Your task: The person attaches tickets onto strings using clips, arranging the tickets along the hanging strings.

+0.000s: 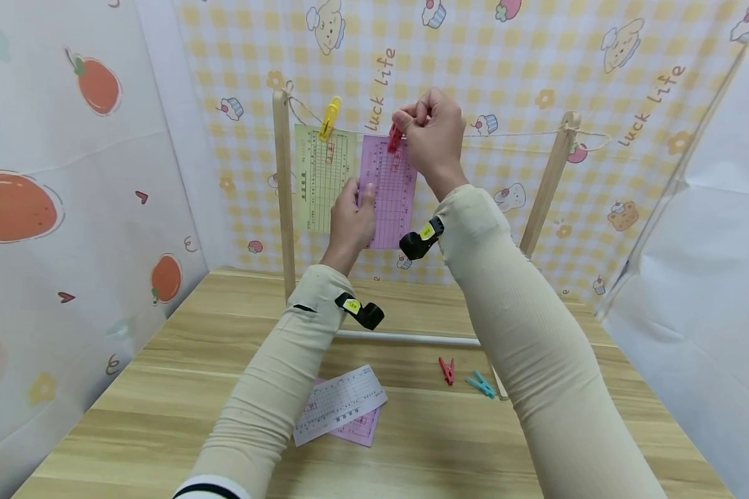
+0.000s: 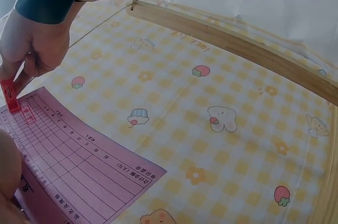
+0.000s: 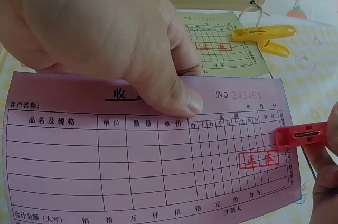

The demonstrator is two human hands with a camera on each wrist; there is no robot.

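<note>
A pink receipt slip (image 1: 390,201) hangs upright against a thin string (image 1: 505,134). My left hand (image 1: 351,218) pinches its left edge, the thumb lying on the printed face in the right wrist view. At the slip's top edge, my right hand (image 1: 435,135) pinches a red clothespin (image 1: 395,137), whose jaws sit over the paper. In the right wrist view the red clothespin (image 3: 302,134) overlaps the slip's edge near a red stamp. To the left, a green receipt slip (image 1: 321,184) hangs from the string under a yellow clothespin (image 1: 330,118).
Two wooden posts (image 1: 283,187) (image 1: 549,187) hold the string, with a white bar (image 1: 412,338) low between them. On the wooden table (image 1: 162,388) lie a white slip (image 1: 343,402) over a pink one (image 1: 362,428), another red clothespin (image 1: 447,371) and a blue clothespin (image 1: 480,384).
</note>
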